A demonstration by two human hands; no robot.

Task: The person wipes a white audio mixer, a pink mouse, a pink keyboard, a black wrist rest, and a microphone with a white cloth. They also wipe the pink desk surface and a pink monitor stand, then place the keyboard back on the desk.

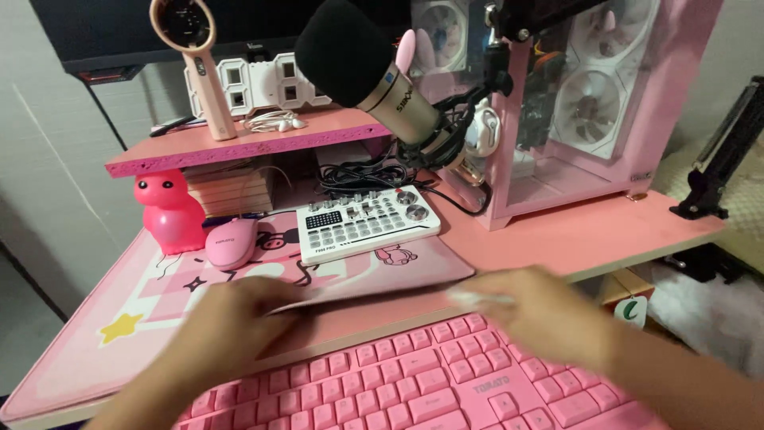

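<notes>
Desk mat [374,275], pink with cartoon print: its front edge is lifted off the pink surface [573,231], just beyond the pink keyboard [446,382].

Left hand [227,318]: grip is on the raised front edge of the mat, fingers curled at or under the edge. Motion blur; I cannot tell how firmly it clenches.

Right hand [541,310]: at the mat's front right corner, with something small and white [477,299] at the fingertips, possibly a cloth or wipe. Blur hides whether the grip is clenched on it or merely pressing it down; cannot tell.

Beyond the left grip, riding on the mat: pink mouse [231,241] and white audio mixer [368,223], its cables running back. Further left, a pink figurine [169,213]. Above these, a pink shelf [239,143] carrying a handheld fan [195,60], white digital clock [263,84] and earphones [274,121]. Beyond the right grip: microphone [374,76] on a boom arm, and a pink computer case [589,103] with white fans.

Risks, as judged:
- Raising the mat further tilts it under the mixer and mouse; both could slide back or tip.
- Mixer cables look short on slack; a shift could tug them.
- The keyboard lies close beneath both wrists and could be pressed or pushed.
</notes>
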